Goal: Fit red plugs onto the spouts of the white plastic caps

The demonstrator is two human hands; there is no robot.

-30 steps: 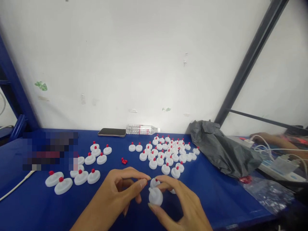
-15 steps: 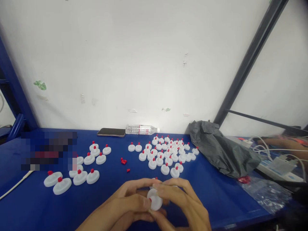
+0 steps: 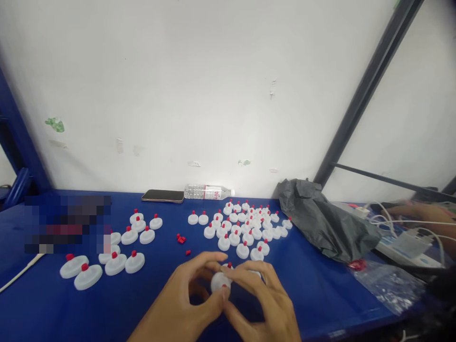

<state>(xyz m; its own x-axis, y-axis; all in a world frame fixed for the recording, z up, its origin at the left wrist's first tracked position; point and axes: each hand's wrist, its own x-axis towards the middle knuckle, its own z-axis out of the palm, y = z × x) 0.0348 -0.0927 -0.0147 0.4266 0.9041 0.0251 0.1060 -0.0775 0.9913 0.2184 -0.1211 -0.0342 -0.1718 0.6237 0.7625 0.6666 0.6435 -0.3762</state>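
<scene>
Low in the middle of the head view, my left hand point(image 3: 185, 299) and my right hand point(image 3: 260, 299) meet over the blue table point(image 3: 320, 289). Both pinch one white round cap point(image 3: 220, 282) with a small red plug on it. Just behind the fingers lie more white caps with red plugs, several in a cluster point(image 3: 245, 225). A second group of such caps point(image 3: 117, 247) lies to the left. A few loose red plugs point(image 3: 181, 239) lie between the two groups.
A phone point(image 3: 163, 195) and a lying water bottle point(image 3: 206, 192) rest by the white wall. A crumpled grey bag point(image 3: 327, 223) and a clear plastic bag point(image 3: 388, 285) lie to the right. Another person's hand point(image 3: 420, 213) is at the far right among cables and a power strip.
My hands came together on the white cap and turned it; its red plug now faces me. A red plug has appeared on the table near the loose ones.
</scene>
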